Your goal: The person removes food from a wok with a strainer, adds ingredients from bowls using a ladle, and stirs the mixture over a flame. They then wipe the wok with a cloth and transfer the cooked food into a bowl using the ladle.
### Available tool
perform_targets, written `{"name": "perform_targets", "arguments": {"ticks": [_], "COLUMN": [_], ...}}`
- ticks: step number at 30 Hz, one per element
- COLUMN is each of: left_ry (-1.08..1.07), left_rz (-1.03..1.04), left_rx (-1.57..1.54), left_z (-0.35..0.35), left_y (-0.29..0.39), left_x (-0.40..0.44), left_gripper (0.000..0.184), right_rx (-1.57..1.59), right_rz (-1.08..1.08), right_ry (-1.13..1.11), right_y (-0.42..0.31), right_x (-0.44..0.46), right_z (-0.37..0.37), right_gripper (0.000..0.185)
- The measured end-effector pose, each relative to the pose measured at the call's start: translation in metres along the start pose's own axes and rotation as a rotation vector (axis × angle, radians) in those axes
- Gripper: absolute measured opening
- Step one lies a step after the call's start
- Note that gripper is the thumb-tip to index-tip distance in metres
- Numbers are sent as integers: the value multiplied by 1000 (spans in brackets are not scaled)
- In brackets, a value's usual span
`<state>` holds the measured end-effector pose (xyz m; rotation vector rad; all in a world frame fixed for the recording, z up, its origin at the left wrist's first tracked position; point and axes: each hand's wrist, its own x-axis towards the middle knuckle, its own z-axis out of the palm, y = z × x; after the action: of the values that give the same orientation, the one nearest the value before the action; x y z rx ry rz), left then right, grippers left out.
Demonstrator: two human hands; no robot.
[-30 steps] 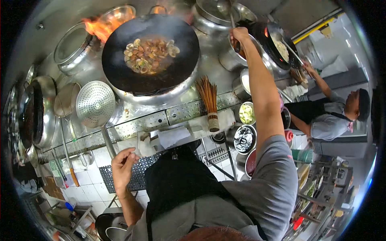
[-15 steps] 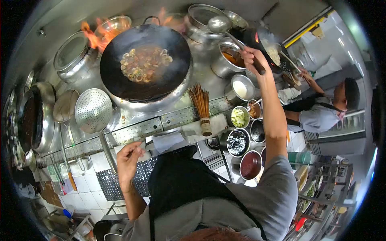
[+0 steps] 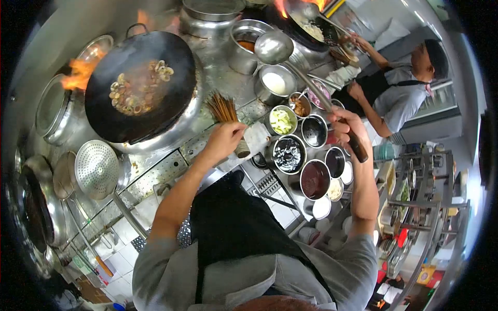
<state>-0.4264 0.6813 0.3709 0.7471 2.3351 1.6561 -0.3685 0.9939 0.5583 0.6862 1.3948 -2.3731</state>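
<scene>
My right hand [image 3: 348, 124] grips the handle of a long metal ladle [image 3: 274, 47]. The ladle's bowl hangs over the pots behind the sauce containers. With curled fingers, my left hand [image 3: 227, 139] closes around the middle of a bamboo wok brush [image 3: 223, 106], whose bristles point away from me. Part of the brush is hidden by the hand. Beside it lies a white cloth [image 3: 257, 139]. To the left, a black wok [image 3: 174, 67] sits tilted on the stove, steaming, with clam-like shellfish [image 3: 127, 98] in it.
Flames [image 3: 79, 72] rise behind the wok. A perforated skimmer [image 3: 97, 168] lies left. Containers hold white liquid [image 3: 274, 83], chopped green vegetables [image 3: 281, 121], dark sauce [image 3: 289, 154] and red sauce [image 3: 315, 179]. A co-worker [image 3: 397, 85] handles another wok [image 3: 295, 31] at right.
My left hand has moved right, from the counter edge to the bamboo brush. My right hand has drawn the ladle back towards me. The view has shifted right.
</scene>
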Motion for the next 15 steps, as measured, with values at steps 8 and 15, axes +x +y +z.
{"name": "perform_targets", "arguments": {"ticks": [8,15], "left_ry": [-10,-134], "left_rz": [184,84], "left_rx": [645,843], "left_z": [78,106], "left_y": [-36,-57], "left_x": [130,167], "left_gripper": [60,59], "right_rx": [-496,-847], "right_rz": [-245,-401], "right_ry": [278,446], "right_y": [56,125], "right_x": [-12,9], "right_z": [-23,-24], "right_gripper": [23,40]}}
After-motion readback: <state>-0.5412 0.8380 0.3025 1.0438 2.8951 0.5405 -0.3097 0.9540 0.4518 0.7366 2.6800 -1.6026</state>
